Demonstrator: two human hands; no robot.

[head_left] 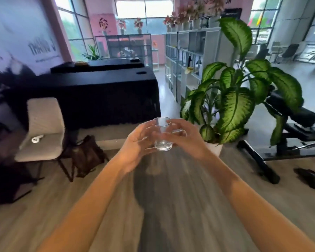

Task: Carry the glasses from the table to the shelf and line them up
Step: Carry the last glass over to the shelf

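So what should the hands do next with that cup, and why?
Probably keep carrying it, upright, toward the white shelf. Both the left hand and right hand hold the clear glass in mid-air over the floor, with the shelf far ahead past the plant.

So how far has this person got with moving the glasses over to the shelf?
Midway through a trip, it seems. One clear glass is off the table and carried upright, empty, in both the left hand and right hand, over the wooden floor. A white cubby shelf unit stands ahead past the potted plant. Setting it down and lining it up remain. How many glasses are already moved can't be seen.
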